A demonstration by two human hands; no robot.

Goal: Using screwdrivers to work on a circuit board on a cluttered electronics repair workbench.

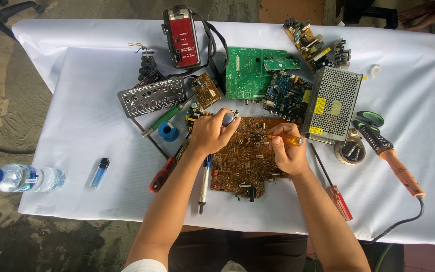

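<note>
Brown circuit board (247,161): left hand (210,133) grips its capacitor (228,119), right hand (288,151) grips orange screwdriver (285,138).

Matt white cloth (91,126), perforated bare-metal box (332,103), glossy translucent orange plastic screwdriver handle (292,140).

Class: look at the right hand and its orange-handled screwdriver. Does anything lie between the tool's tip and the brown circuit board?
Nothing visible does. The right hand holds the screwdriver directly over the brown board, tip toward the left hand, which grips a grey cylinder at the board's top edge.

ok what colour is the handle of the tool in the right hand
Translucent orange screwdriver handle, seen in the head view.
</note>
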